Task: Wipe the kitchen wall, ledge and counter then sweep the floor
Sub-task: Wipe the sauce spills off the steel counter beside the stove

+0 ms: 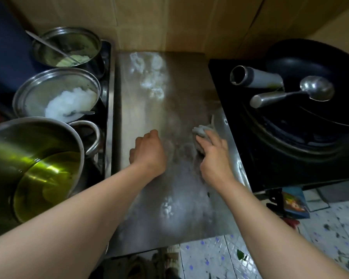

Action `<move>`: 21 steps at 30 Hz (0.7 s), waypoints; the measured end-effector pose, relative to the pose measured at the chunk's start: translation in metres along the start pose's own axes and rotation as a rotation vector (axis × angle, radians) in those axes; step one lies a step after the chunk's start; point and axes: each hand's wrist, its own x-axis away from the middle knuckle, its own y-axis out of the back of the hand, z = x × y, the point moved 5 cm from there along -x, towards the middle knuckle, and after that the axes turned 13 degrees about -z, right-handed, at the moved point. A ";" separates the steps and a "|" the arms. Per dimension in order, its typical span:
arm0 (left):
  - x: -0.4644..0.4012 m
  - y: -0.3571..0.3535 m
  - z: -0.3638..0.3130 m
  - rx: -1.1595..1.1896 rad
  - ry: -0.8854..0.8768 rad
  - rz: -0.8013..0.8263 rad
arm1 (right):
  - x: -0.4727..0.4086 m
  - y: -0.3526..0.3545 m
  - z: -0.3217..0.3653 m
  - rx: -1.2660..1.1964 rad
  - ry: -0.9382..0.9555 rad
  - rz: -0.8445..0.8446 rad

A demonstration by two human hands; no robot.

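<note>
We press the grey cloth (201,135) onto the steel bench (169,109) with our right hand (214,156), whose fingers (207,140) lie curled over the wad and grip it near the bench's right edge, at about three o'clock from the bench middle. Our left hand (147,152) rests just beside it at nine o'clock, knuckles up, fingers tucked under and holding nothing that we can see.

What the next stroke turns on is the white soapy residue (149,75): its largest patches lie at eleven o'clock from the cloth, towards the wall (169,23), strung along the bench's long axis, which runs from us to the wall. A smaller patch (166,208) lies at six o'clock, between our forearms. The right hand is the nearer to both.

The cloth's underside and most of its spread are hidden by the hand. The left fingertips are out of sight, so they may be pressing the steel. The floor (270,248) shows only at the lower right.
</note>
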 end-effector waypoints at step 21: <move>0.059 0.007 0.011 0.048 -0.083 0.160 | 0.093 0.031 0.022 -0.219 -0.129 0.078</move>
